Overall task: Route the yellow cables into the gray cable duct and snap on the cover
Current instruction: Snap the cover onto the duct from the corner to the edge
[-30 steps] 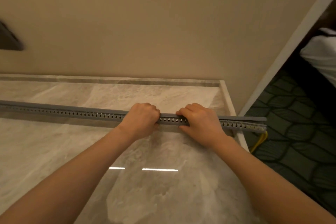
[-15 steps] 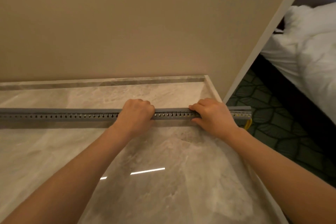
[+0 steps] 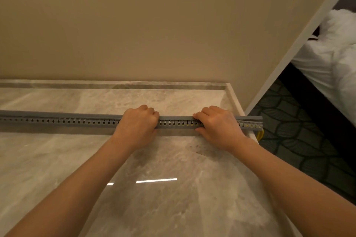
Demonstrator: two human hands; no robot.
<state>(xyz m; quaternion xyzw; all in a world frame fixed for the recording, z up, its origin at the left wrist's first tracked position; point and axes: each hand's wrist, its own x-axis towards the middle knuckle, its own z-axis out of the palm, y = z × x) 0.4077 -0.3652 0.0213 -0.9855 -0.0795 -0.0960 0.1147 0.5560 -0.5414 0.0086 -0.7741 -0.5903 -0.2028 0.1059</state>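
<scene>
A long gray slotted cable duct lies left to right across the marble tabletop, its gray cover sitting along its top. My left hand is curled over the duct near the middle, fingers pressing on the cover. About a hand's width to the right, my right hand grips the duct with fingers on top and thumb at the front. Yellow cables show through the slots between and right of my hands, and a yellow cable loop hangs from the duct's right end past the table edge.
A beige wall stands behind the table. The table's raised right rim ends near the duct's right end. Beyond it is dark patterned carpet and a bed with white bedding.
My right hand has slid to the right along the duct, widening the gap between my hands. The view has swung right, showing more of the bed.
</scene>
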